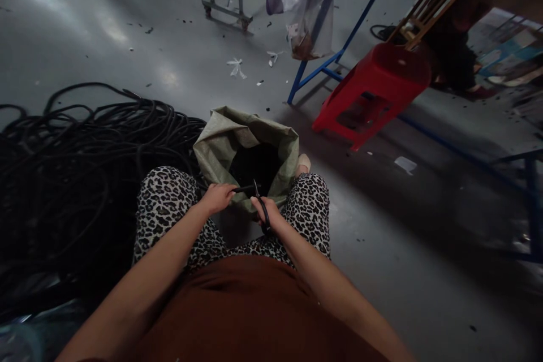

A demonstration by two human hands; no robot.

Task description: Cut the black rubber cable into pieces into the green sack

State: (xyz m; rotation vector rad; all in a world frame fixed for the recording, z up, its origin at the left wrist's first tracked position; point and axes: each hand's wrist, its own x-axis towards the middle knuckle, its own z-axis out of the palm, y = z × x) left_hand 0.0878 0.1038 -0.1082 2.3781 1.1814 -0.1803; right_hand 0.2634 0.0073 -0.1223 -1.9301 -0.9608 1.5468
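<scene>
My left hand (218, 198) is closed around a black rubber-like cord (244, 188), whose end sticks out to the right over a sack. In my right hand (268, 210) is a pair of scissors (265, 214) with black handles, the blades pointing up beside the cord's end. Whether the blades touch the cord I cannot tell. Between my knees stands the open greenish woven sack (216, 138), its rim folded outward, with dark contents that are too dim to make out. To the left lies a large tangled heap of black cord (127, 130).
A red plastic stool (382, 73) stands at the right by a blue-framed table (316, 70). Clear plastic bags (311, 5) hang from the frame. A wheeled metal rack (227, 8) is farther back. Scraps litter the grey floor. Another person sits at the upper right.
</scene>
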